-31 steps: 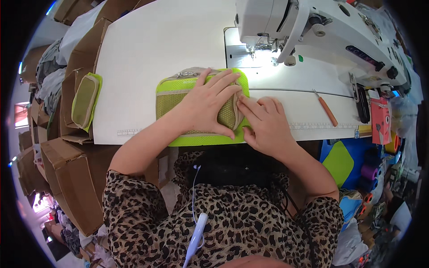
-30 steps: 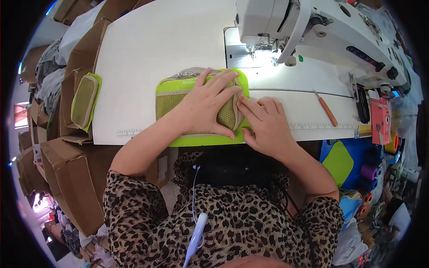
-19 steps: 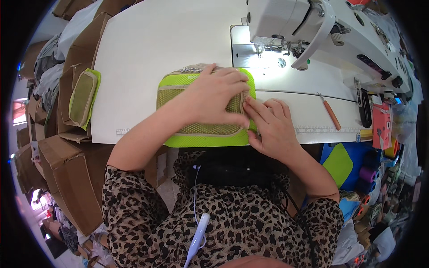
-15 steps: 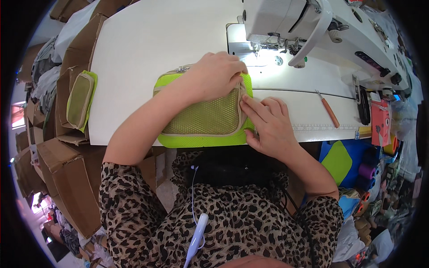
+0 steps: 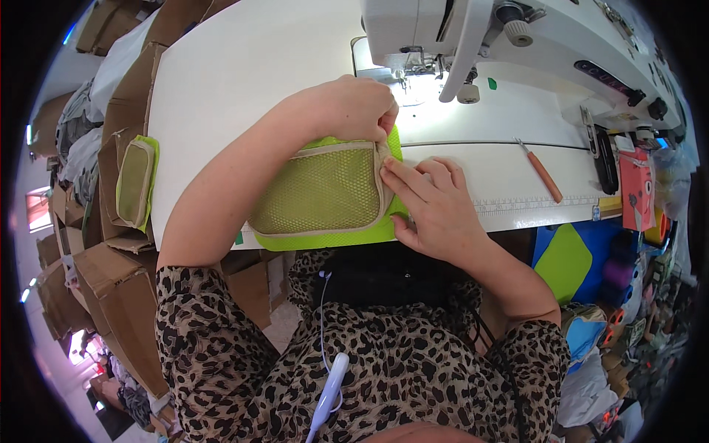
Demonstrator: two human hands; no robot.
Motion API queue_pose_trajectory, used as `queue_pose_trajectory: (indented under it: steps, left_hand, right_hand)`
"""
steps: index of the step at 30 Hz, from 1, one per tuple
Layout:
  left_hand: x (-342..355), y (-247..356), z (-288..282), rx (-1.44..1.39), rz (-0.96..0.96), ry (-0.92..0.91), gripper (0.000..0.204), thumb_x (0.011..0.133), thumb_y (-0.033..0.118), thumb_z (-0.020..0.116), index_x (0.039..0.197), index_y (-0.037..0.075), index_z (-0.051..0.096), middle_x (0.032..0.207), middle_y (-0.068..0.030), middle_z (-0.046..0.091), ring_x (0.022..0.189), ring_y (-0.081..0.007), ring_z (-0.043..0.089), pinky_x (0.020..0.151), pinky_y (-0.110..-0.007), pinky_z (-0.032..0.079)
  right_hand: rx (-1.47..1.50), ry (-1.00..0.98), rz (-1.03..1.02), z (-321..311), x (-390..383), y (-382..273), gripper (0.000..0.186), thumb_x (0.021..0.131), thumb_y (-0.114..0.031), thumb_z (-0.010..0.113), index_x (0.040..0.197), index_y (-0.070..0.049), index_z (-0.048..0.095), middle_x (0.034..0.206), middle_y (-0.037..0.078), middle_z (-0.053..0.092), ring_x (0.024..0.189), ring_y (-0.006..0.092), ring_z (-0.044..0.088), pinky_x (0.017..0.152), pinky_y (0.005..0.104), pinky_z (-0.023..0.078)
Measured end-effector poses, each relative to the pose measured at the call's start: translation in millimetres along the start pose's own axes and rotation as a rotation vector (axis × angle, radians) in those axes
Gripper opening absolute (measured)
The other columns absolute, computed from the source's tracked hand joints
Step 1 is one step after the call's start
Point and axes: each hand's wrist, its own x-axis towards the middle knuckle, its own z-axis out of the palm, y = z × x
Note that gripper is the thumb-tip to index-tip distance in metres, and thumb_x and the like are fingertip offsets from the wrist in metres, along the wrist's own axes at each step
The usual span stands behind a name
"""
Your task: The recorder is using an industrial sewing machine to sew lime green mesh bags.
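A lime-green pouch with an olive mesh panel and beige trim lies flat near the front edge of the white sewing table. My left hand reaches over its upper side, fingers bent and pinching the trim at the upper right corner. My right hand rests at the pouch's right edge. Its index and middle fingers stretch onto the trim, and the thumb lies apart, lower down by the lime border. My left forearm hides the pouch's upper left part. Just beyond the left hand is the sewing machine's lit needle area.
The white sewing machine takes up the back right. An orange-handled pointed tool, a ruler strip and black-handled snips lie to the right. A smaller green mesh pouch leans by cardboard boxes at the left.
The view has shifted, so the machine appears further left. My left forearm now covers the zip at the pouch's upper left. Both hands stay at the right-hand trim.
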Motion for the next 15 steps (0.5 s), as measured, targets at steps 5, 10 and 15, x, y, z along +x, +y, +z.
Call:
queue_pose_trajectory:
  steps: [5,10,15]
  left_hand:
    - [2.3,-0.8,4.9,0.228,0.195,0.113,0.013,0.076,0.013,0.061,0.076,0.001,0.066,0.078,-0.0115,0.065,0.084,-0.0269,0.061,0.082,-0.039,0.049]
    - [0.6,9.0,5.8,0.209,0.085,0.092,0.013,0.076,0.012,0.060,0.076,0.000,0.064,0.077,-0.0136,0.064,0.083,-0.0291,0.062,0.078,-0.039,0.050]
    - [0.6,16.8,5.5,0.137,0.023,0.111,0.013,0.075,0.012,0.062,0.077,0.000,0.064,0.077,-0.0147,0.064,0.081,-0.0304,0.064,0.074,-0.040,0.051]
  right_hand:
    - [0.003,0.016,-0.014,0.2,0.6,0.3,0.058,0.069,-0.022,0.069,0.122,-0.001,0.057,0.128,0.005,0.052,0.104,0.0243,0.048,0.100,0.0440,0.036]
    - [-0.006,0.018,-0.018,0.3,0.7,-1.1,0.058,0.069,-0.022,0.068,0.122,-0.001,0.056,0.128,0.006,0.052,0.103,0.0244,0.048,0.100,0.0441,0.036]
    - [-0.008,0.024,-0.015,-0.3,-0.4,-0.1,0.058,0.069,-0.021,0.068,0.122,-0.001,0.056,0.128,0.006,0.053,0.104,0.0246,0.049,0.101,0.0442,0.036]
